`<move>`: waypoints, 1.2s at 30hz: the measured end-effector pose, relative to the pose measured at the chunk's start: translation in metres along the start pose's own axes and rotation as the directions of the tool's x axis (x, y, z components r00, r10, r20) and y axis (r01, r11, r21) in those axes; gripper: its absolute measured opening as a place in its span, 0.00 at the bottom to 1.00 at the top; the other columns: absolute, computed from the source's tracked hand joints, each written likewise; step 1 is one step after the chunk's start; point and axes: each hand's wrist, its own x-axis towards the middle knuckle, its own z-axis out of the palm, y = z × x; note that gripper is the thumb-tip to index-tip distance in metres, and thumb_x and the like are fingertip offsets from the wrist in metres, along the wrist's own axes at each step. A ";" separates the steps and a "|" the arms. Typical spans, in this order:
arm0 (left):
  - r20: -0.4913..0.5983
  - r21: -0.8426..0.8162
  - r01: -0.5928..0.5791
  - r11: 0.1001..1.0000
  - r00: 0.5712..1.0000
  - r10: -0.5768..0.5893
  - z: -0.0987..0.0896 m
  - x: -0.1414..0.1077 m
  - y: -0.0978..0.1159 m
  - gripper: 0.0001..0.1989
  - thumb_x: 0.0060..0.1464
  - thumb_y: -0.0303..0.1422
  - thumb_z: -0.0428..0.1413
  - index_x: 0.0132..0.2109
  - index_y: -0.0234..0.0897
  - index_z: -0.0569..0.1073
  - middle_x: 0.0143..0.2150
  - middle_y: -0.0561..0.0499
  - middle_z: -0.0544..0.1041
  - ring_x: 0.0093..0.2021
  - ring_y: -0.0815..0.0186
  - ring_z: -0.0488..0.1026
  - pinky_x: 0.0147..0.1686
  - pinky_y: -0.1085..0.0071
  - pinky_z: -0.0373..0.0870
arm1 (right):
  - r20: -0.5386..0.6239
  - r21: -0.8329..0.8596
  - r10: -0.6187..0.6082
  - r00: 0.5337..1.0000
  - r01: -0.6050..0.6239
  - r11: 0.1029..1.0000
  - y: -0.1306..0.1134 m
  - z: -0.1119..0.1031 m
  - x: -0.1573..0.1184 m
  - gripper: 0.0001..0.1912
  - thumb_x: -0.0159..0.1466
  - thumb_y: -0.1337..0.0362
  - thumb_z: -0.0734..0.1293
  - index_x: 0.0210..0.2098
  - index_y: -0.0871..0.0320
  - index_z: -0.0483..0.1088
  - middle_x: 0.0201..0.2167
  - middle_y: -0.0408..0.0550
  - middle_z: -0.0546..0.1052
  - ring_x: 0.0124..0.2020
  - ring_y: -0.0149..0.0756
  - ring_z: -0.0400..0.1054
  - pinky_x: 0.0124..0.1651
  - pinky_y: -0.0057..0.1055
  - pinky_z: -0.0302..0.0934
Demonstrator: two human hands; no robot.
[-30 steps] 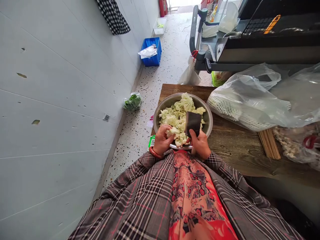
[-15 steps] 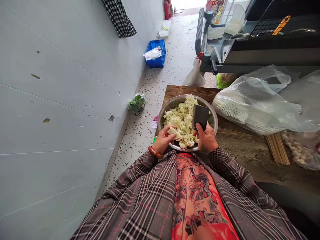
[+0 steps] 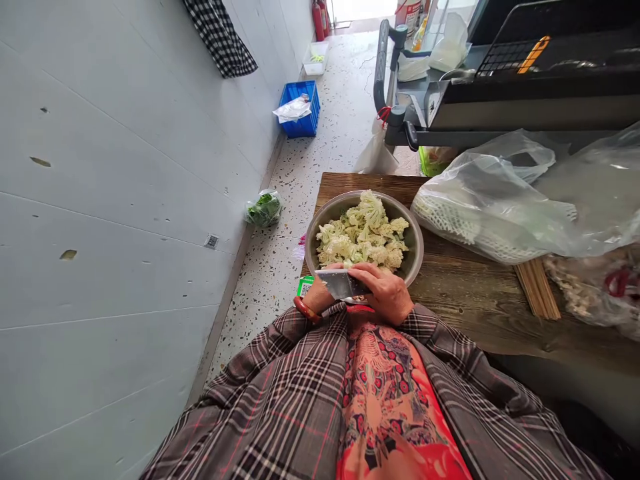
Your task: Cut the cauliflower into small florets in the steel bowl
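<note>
over cauliflower (image 3: 370, 230): open | bowl (image 3: 419, 247) front: cleaver (image 3: 341, 284) blocks | right: tabletop (image 3: 465, 293) free, plastic bag (image 3: 500, 207) beyond

The only view came from the head of the person, above the near side of the metal bowl (image 3: 415, 245), and it looked forward and steeply down. It was a wide view: below the bowl, the plaid jacket (image 3: 280, 400) filled much of the picture, and to the bowl's left, a white wall (image 3: 115, 233) appeared slanted. To the right of the bowl, the wooden table (image 3: 460, 300) was seen from above. Beyond the bowl, the view reached along the floor (image 3: 337, 140) past the blue crate (image 3: 307, 127). The left hand (image 3: 318, 294) and right hand (image 3: 390, 295), at the bowl's near rim, appeared rather small.
</note>
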 end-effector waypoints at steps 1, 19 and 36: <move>-0.002 0.004 0.004 1.000 1.000 -0.004 0.000 0.001 0.001 0.07 0.49 0.31 0.56 0.27 0.35 0.67 0.28 0.51 0.70 0.31 0.67 0.65 0.35 0.69 0.67 | -0.005 -0.010 0.005 1.000 -0.005 1.000 0.002 0.001 0.000 0.24 0.59 0.74 0.62 0.54 0.55 0.67 0.53 0.49 0.73 0.48 0.39 0.71 0.48 0.32 0.66; -0.239 0.396 0.053 0.917 0.970 0.047 -0.048 0.089 -0.017 0.19 0.52 0.33 0.56 0.52 0.36 0.69 0.51 0.43 0.71 0.52 0.58 0.68 0.55 0.58 0.64 | 0.334 0.930 0.855 0.396 -0.286 -0.231 0.061 0.001 -0.042 0.16 0.53 0.57 0.73 0.34 0.55 0.65 0.29 0.39 0.75 0.23 0.31 0.73 0.18 0.22 0.63; -0.245 0.218 0.255 0.942 0.949 -0.200 -0.031 0.102 -0.075 0.16 0.44 0.27 0.58 0.43 0.34 0.73 0.39 0.46 0.73 0.42 0.60 0.72 0.47 0.61 0.69 | 0.429 0.893 0.792 0.434 -0.334 -0.301 0.051 0.017 -0.050 0.20 0.52 0.51 0.74 0.31 0.56 0.63 0.22 0.38 0.75 0.17 0.24 0.66 0.20 0.21 0.64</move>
